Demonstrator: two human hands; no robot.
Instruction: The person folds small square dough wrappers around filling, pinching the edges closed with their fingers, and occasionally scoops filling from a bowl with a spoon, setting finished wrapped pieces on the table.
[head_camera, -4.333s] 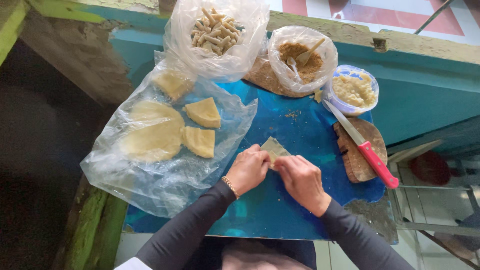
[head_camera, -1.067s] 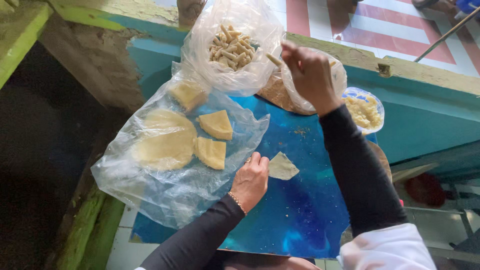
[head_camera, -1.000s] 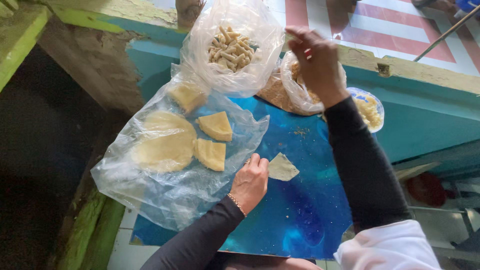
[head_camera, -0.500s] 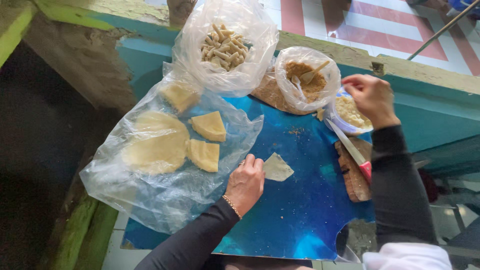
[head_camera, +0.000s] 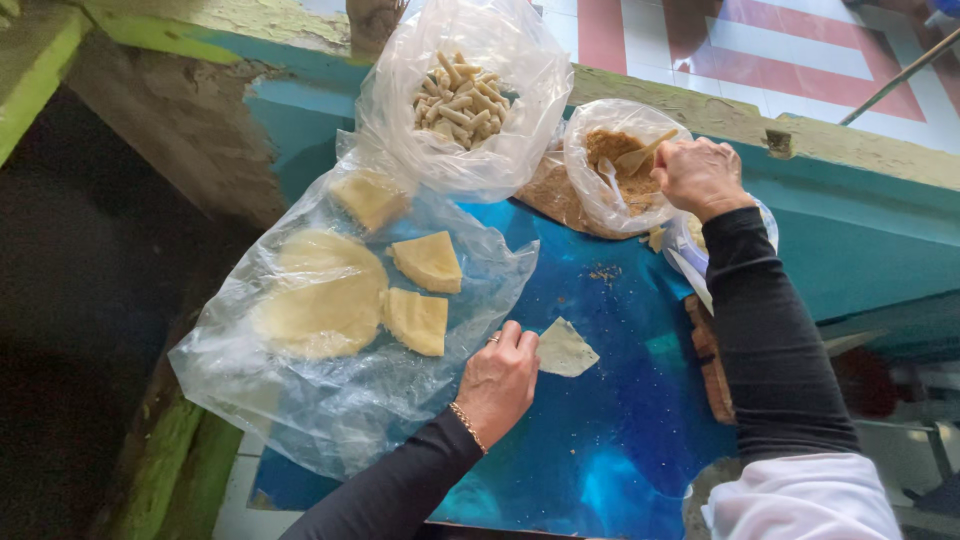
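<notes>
Filling step: left hand (head_camera: 497, 385) is pinning the pale triangular dough wrapper (head_camera: 565, 349) flat at centre of the glossy blue board (head_camera: 610, 440), right hand (head_camera: 698, 176) is closing on the spoon (head_camera: 634, 158) in the clear plastic bag of brown filling (head_camera: 618, 175) at 12 o'clock, so a steady scoop back looks next.

Pale yellow dough pieces (head_camera: 428, 262) in clear plastic (head_camera: 330, 400), glossy blue mottled board (head_camera: 610, 420), brown filling (head_camera: 615, 165).

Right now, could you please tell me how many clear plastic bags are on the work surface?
3 for certain: the large flat bag of dough pieces at left, the bag of rolled pieces behind it, the filling bag beside that. The right arm may hide another.
</notes>
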